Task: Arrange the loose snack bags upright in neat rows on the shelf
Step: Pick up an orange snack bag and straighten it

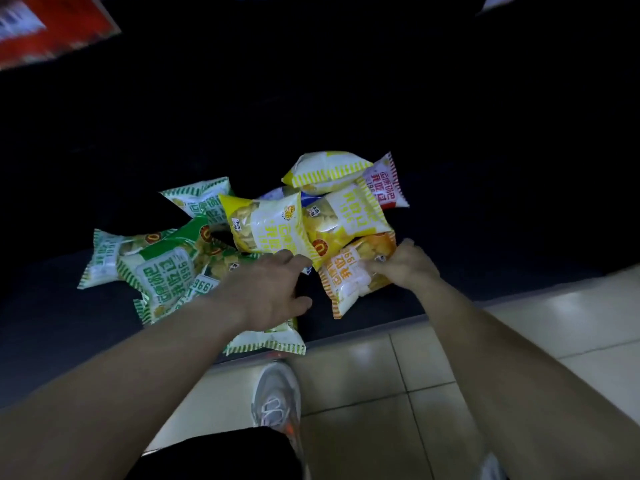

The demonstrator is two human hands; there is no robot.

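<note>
A heap of loose snack bags lies flat on a dark low shelf (381,310). Green bags (162,271) are piled at the left, yellow bags (270,225) in the middle and back, and a red-trimmed bag (389,187) at the back right. My right hand (405,266) grips the near edge of an orange bag (349,271) lying at the front right. My left hand (270,289) reaches over the green bags with its fingers curled down at the lower edge of a yellow bag; whether it holds anything is hidden.
The shelf's front edge (346,336) runs diagonally, with pale floor tiles (381,393) below it. My grey shoe (277,396) stands close to the edge. One green bag (270,341) hangs over the edge. A red package (52,26) shows at the upper left. The back of the shelf is dark.
</note>
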